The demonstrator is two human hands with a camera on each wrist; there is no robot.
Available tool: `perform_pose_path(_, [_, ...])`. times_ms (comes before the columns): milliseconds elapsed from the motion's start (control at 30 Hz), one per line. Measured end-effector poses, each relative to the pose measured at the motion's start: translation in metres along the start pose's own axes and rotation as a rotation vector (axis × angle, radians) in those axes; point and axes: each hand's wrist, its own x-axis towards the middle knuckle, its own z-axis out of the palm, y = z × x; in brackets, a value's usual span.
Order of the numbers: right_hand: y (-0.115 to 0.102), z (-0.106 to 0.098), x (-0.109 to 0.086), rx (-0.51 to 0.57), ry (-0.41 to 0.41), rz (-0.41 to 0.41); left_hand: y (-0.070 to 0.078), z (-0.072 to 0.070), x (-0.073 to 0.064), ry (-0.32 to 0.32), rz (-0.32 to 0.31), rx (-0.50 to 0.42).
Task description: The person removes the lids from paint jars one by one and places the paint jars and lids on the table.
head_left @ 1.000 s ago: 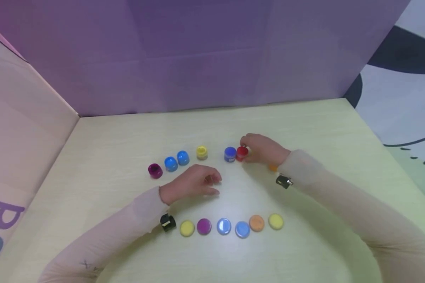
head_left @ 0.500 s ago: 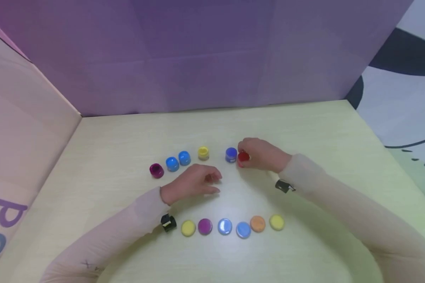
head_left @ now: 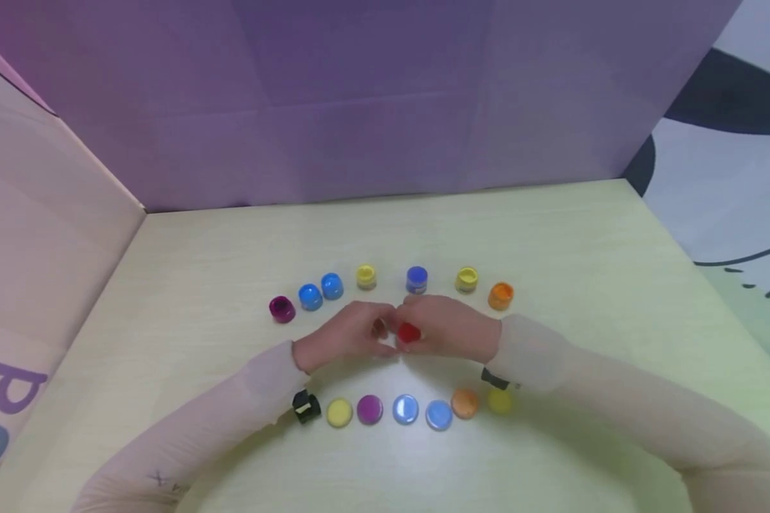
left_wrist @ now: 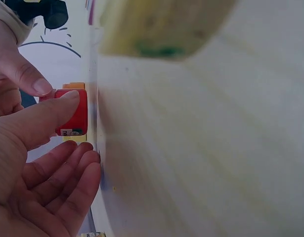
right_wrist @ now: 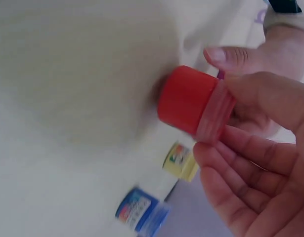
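Note:
A small red paint jar [right_wrist: 186,101] with a translucent lid is held over the table between both hands. In the right wrist view, my right hand [head_left: 452,328] pinches it at the lid between thumb and fingers, its bottom facing the table. My left hand [head_left: 349,329] faces it from the other side. Its thumb overlaps the red jar [left_wrist: 75,118] in the left wrist view, while the other fingers are spread loosely below it. Behind the hands stands a capped dark blue jar [head_left: 417,279], with a yellow jar [head_left: 366,276] to its left.
Two light blue jars [head_left: 311,296] and a purple jar [head_left: 282,309] stand at left. Another yellow jar [head_left: 466,279] and an orange jar [head_left: 501,295] are at right. Loose lids, including a purple lid [head_left: 370,409], line the front. A purple wall [head_left: 372,107] bounds the back.
My right hand has carried the red jar from beside the dark blue jar, left and nearer, up to the left hand. The left hand has stayed in place. The right-hand yellow jar now shows.

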Motion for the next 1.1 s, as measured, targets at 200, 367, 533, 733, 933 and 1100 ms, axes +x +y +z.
perform_pose_path(200, [-0.008, 0.005, 0.000, -0.048, -0.006, -0.071, 0.001, 0.003, 0.000, -0.025, 0.017, -0.030])
perform_pose_path(367, [-0.010, 0.007, -0.002, -0.055, -0.013, -0.055, 0.001, 0.005, 0.002, -0.036, 0.040, -0.033])
perform_pose_path(533, [-0.011, 0.011, -0.005, -0.054, 0.009, -0.077, -0.001, 0.005, 0.002, -0.035, 0.074, 0.002])
perform_pose_path(733, [-0.009, 0.016, -0.006, -0.062, 0.007, -0.111, -0.004, 0.002, 0.003, -0.035, 0.084, 0.012])
perform_pose_path(933, [-0.003, 0.017, -0.006, -0.136, 0.009, -0.214, -0.004, 0.003, 0.004, -0.033, 0.087, 0.024])
perform_pose_path(1100, [0.005, 0.019, -0.006, -0.163, 0.002, -0.285, -0.004, 0.003, 0.005, -0.018, 0.099, 0.026])
